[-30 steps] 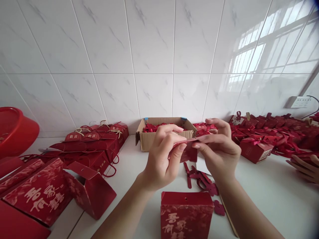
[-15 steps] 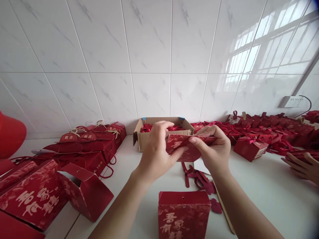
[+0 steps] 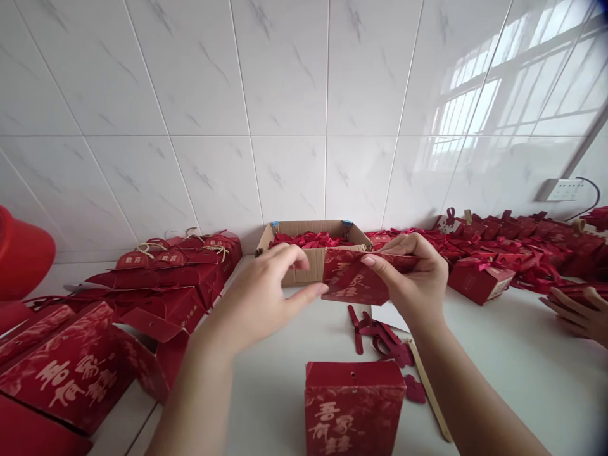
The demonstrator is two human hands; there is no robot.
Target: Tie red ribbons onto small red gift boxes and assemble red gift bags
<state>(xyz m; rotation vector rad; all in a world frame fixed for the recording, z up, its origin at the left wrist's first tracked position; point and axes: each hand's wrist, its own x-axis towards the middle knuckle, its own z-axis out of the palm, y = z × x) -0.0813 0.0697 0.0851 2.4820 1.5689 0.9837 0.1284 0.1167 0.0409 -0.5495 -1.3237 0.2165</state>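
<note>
My right hand [image 3: 414, 278] pinches a flat red paper box [image 3: 356, 278] printed with pale characters, holding it up over the white counter. My left hand [image 3: 259, 297] hovers just left of the box with thumb and fingers curved apart, holding nothing; its thumb tip is close to the box's left edge. In front of me stands an assembled red box [image 3: 354, 405]. Loose red ribbon pieces [image 3: 380, 339] lie on the counter under the held box.
A cardboard tray [image 3: 311, 263] of red ribbons sits by the tiled wall. Stacks of red boxes [image 3: 175, 275] fill the left, more red boxes [image 3: 503, 259] the right. Another person's hand [image 3: 572, 313] rests at the right edge. A red basin [image 3: 21, 253] is far left.
My left hand has let go of the flat box and drawn back to the left. The box has been turned so that its printed face shows, and my right hand keeps hold of it.
</note>
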